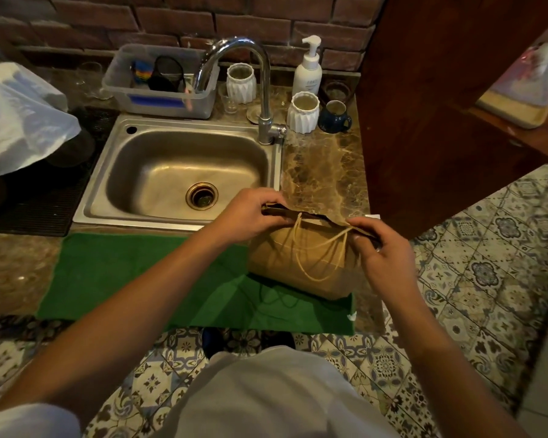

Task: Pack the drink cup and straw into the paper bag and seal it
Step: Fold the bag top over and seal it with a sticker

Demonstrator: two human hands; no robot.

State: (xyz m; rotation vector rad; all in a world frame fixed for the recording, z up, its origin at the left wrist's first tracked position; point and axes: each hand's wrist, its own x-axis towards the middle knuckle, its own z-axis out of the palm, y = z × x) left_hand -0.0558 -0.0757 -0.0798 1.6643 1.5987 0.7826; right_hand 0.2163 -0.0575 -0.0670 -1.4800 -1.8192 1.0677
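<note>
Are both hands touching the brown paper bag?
Touching. The head view shows the left hand pinching one end of the paper bag's folded top edge, and the right hand pinching the other end.

Browns on green

Your tan kraft-paper bag (301,263) stands on a plain green cloth mat (140,279), over a brown-veined marble tabletop (323,172).

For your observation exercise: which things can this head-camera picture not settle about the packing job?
- Drink cup and straw: unseen, head view; the paper bag has its top folded shut.
- Seal: left hand and right hand cover the fold's ends.
- Pump bottle label: too small.
</note>
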